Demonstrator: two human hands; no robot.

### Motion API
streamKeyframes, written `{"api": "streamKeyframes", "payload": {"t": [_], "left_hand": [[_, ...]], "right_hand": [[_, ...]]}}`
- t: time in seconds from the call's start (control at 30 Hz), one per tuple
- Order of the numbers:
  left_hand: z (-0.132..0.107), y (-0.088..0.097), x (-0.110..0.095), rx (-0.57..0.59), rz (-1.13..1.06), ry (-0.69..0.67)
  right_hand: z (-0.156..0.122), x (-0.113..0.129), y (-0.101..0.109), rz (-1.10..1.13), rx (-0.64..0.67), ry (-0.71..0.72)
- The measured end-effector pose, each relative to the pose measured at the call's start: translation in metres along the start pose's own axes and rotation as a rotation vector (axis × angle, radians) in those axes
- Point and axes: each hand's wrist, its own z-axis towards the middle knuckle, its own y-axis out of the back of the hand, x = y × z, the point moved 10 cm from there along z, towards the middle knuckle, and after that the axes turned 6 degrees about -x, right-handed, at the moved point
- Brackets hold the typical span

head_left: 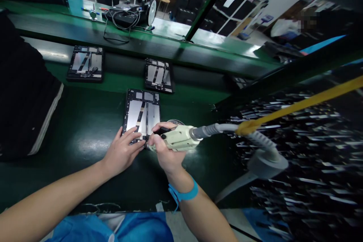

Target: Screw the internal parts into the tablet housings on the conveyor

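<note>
An opened tablet (153, 111), its silver inner plate and dark ribbon cables showing, lies on the green work surface in front of me. My left hand (122, 150) rests with fingers stretched out over the tablet's lower left edge. Wrapped in my right hand (168, 154) is a pale green electric screwdriver (183, 138), tilted so that its tip end is at the tablet's lower edge. The bit itself is hidden by my fingers. A grey cable runs from the screwdriver's back to the right, and a blue strap (188, 193) circles my right wrist.
Two more opened tablets (86, 64) lie behind on the green surface (85, 121). A round metal dish (176, 121) sits partly behind my right hand. Dark cloth (22, 94) covers the left side. A yellow band (300, 104) holds the cable; stacked dark parts (312, 181) fill the right.
</note>
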Motion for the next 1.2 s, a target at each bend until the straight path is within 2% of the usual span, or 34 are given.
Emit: {"api": "streamKeyframes", "payload": {"t": [0.2, 0.4, 0.47, 0.57, 0.63, 0.7, 0.87, 1.2], "left_hand": [[-0.001, -0.001, 0.001, 0.018, -0.016, 0.020], [-0.004, -0.004, 0.002, 0.029, 0.009, -0.007], [-0.004, -0.004, 0.003, 0.018, 0.015, -0.012], [-0.004, -0.003, 0.003, 0.006, 0.016, -0.012], [-0.004, -0.003, 0.003, 0.007, 0.009, -0.011], [-0.005, -0.003, 0.003, 0.008, 0.001, -0.007], [-0.005, -0.002, 0.004, 0.010, -0.007, -0.004], [-0.004, -0.001, 0.002, 0.019, 0.001, -0.011]], "right_hand": [[-0.002, -0.003, -0.003, -0.068, 0.038, -0.018], [-0.004, 0.004, -0.009, -0.021, 0.079, 0.005], [0.003, 0.010, 0.004, -0.033, 0.026, 0.046], [0.022, 0.015, 0.040, -0.056, -0.165, 0.103], [0.033, 0.013, 0.061, -0.081, -0.282, 0.113], [0.041, 0.006, 0.073, -0.132, -0.334, 0.102], [0.044, -0.011, 0.078, -0.218, -0.341, 0.071], [0.046, -0.018, 0.082, -0.209, -0.370, 0.041]]}}
